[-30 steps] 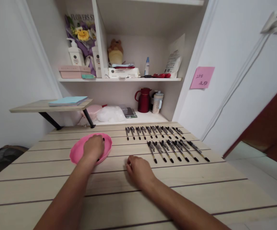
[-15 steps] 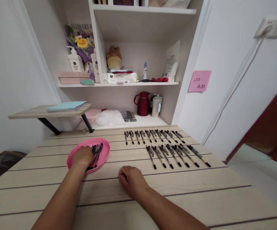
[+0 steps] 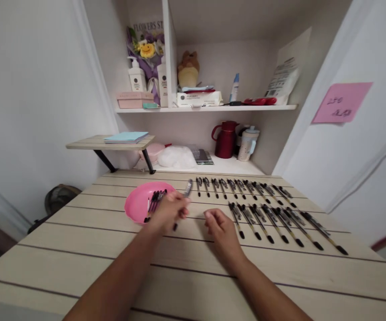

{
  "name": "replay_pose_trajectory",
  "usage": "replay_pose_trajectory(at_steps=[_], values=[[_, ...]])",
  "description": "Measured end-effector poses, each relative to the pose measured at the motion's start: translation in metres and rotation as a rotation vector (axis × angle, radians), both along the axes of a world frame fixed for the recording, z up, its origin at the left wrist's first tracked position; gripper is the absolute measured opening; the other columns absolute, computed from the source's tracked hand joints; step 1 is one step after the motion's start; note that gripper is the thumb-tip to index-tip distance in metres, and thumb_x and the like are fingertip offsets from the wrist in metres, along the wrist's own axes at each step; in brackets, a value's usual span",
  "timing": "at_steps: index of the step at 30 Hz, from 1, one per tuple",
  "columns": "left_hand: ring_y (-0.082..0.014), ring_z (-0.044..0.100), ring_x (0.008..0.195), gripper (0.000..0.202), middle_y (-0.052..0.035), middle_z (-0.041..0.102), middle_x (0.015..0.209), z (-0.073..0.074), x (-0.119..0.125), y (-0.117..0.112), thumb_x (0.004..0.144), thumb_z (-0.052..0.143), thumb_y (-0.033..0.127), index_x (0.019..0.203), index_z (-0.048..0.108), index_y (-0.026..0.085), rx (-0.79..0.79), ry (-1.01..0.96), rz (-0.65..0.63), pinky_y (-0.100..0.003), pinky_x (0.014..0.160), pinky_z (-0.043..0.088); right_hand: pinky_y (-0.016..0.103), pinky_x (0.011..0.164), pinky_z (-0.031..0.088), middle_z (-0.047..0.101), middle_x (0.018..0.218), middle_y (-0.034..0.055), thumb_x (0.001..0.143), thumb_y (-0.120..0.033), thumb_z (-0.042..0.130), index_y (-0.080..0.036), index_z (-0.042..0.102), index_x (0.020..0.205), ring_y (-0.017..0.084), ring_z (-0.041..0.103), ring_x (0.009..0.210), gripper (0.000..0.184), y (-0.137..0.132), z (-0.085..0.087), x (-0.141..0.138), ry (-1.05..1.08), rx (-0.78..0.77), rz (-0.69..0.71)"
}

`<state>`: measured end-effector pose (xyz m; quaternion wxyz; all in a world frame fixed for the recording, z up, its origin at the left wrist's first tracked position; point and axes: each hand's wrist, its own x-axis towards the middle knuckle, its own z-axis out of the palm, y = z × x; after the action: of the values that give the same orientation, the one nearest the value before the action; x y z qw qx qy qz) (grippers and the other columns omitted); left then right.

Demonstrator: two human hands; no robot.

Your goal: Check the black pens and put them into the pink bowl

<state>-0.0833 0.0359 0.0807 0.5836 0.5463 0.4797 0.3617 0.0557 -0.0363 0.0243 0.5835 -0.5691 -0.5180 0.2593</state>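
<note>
Black at its lower end and greyish at the upper, one pen (image 3: 188, 188) is held near centre frame, just right of the pink bowl (image 3: 134, 207), and it is gripped mid-length by the left hand (image 3: 171, 209), thumb and fingers closed around the barrel. Tilted it is, the greyish end pointed up and to the right, the black end slanted down; whether the tabletop is touched by it cannot be told.

Left of centre now: the bowl's right side is partly covered by that hand, and inside, more pens (image 3: 155, 201) are bunched side by side at a slant.

Across to the right hand (image 3: 222, 227), just right of centre! Its fingers are bent inward; how tightly it is closed, or whether anything is held, cannot be told. It is placed just beside a front row of pens (image 3: 274, 224), spread toward the right of the frame. Above that, a back row of pens (image 3: 240, 189) is lined up. All this is carried by a pale striped table (image 3: 196, 292).

Farther out, a small raised stand (image 3: 92, 143) at mid-left is topped with blue paper (image 3: 126, 137). Upper centre, a red jug (image 3: 225, 139) and a pale cup (image 3: 247, 145) are set close together; at upper right, a pink note (image 3: 342, 103) is stuck up.
</note>
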Motion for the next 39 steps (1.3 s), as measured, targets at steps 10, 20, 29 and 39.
replay_pose_trajectory(at_steps=[10,20,29,39], values=[[-0.0048,0.04,0.031,0.023,0.0037,0.051,0.049,-0.057,0.049,-0.051,0.068,0.059,0.036,0.067,0.048,0.015,-0.2,-0.343,-0.309,-0.017,0.033,0.025,0.022,0.032,0.028,0.042,0.036,-0.007,0.066,-0.055,0.059,-0.02,0.045,0.06,0.01,0.04,0.029,0.038,-0.005,0.009,0.009,0.458,-0.178,-0.005],[-0.0038,0.031,0.028,0.027,0.0037,0.05,0.051,-0.051,0.038,-0.049,0.077,0.051,0.033,0.097,0.055,0.015,-0.513,-0.554,-0.589,-0.018,0.033,0.017,0.017,0.034,0.029,0.049,0.054,-0.0043,0.072,-0.05,0.057,-0.016,0.056,0.078,0.005,0.038,0.037,0.035,0.001,0.011,0.023,0.71,-0.018,0.086],[-0.004,0.031,0.028,0.024,0.0043,0.05,0.053,-0.057,0.041,-0.046,0.073,0.051,0.032,0.093,0.051,0.018,-0.468,-0.489,-0.497,-0.017,0.033,0.014,0.021,0.051,0.043,0.057,0.073,-0.001,0.069,-0.047,0.06,-0.018,0.06,0.093,0.009,0.054,0.056,0.038,0.018,0.008,0.064,0.586,0.128,-0.204],[-0.0033,0.032,0.032,0.025,0.0048,0.048,0.055,-0.055,0.042,-0.043,0.071,0.053,0.033,0.09,0.052,0.017,-0.477,-0.505,-0.395,-0.018,0.036,0.016,0.027,0.062,0.042,0.067,0.077,0.0098,0.067,-0.034,0.06,-0.013,0.062,0.095,0.02,0.062,0.072,0.035,0.051,0.032,0.099,-0.836,-0.493,-0.258]])
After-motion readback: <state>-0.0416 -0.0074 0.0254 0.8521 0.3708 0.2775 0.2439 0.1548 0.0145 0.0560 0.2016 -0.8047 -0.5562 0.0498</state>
